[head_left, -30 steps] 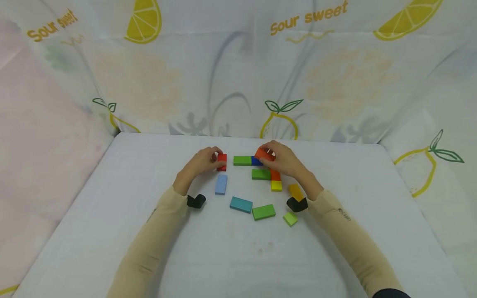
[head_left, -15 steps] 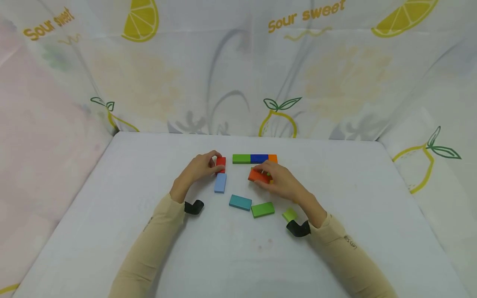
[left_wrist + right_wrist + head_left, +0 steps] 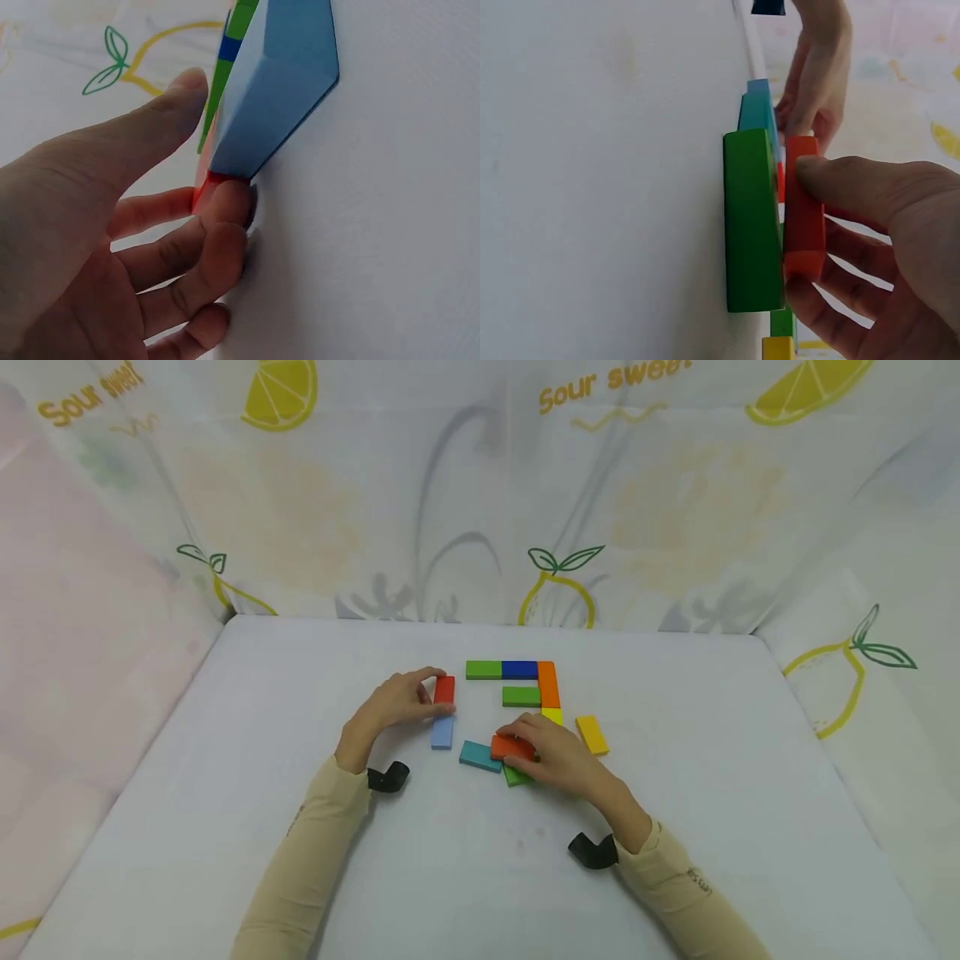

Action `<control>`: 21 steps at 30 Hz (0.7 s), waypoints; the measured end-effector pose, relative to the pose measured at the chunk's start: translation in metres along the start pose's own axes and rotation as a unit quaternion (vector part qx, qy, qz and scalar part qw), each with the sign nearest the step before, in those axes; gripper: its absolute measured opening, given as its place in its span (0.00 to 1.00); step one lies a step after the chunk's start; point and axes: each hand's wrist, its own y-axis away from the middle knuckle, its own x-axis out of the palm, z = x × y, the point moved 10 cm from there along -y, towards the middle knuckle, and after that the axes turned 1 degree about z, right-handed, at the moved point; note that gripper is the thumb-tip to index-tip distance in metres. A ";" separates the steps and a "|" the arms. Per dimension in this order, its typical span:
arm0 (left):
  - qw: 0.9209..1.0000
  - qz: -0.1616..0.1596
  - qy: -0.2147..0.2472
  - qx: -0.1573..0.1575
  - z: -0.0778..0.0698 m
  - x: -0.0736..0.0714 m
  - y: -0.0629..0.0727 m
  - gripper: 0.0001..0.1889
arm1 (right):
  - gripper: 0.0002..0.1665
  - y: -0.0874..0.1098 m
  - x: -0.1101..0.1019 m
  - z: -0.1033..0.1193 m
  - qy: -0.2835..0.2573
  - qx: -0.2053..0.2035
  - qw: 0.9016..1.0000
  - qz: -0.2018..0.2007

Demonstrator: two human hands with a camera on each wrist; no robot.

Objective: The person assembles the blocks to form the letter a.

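Observation:
In the head view my left hand pinches a red wooden block, index finger at its far end and thumb near its close end. The red block lies end to end with a light blue block, which looms large in the left wrist view. My right hand grips an orange-red block between thumb and fingers. It is held just over a green block that lies on the table, partly covered in the head view. Beside that green block lies a teal block.
Farther back, a green block, a dark blue block and an orange block form a corner. Another green block and a yellow block adjoin the orange one. An amber block lies at the right.
My right hand has carried the orange-red block from the back row toward me, over the near green block. My left hand has drawn the red block nearer, against the light blue one.

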 end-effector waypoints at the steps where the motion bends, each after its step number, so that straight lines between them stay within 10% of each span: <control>1: 1.000 0.009 0.005 -0.002 -0.001 0.001 0.002 0.38 | 0.20 0.001 0.000 0.002 0.003 -0.001 1.000 0.001; 8: 0.999 0.044 0.020 -0.010 -0.003 0.004 0.013 0.41 | 0.21 0.005 0.004 0.003 0.009 0.009 1.000 0.026; 21: 0.996 -0.021 -0.003 -0.081 -0.003 0.007 0.027 0.42 | 0.21 0.018 0.008 -0.001 -0.008 0.031 0.992 0.119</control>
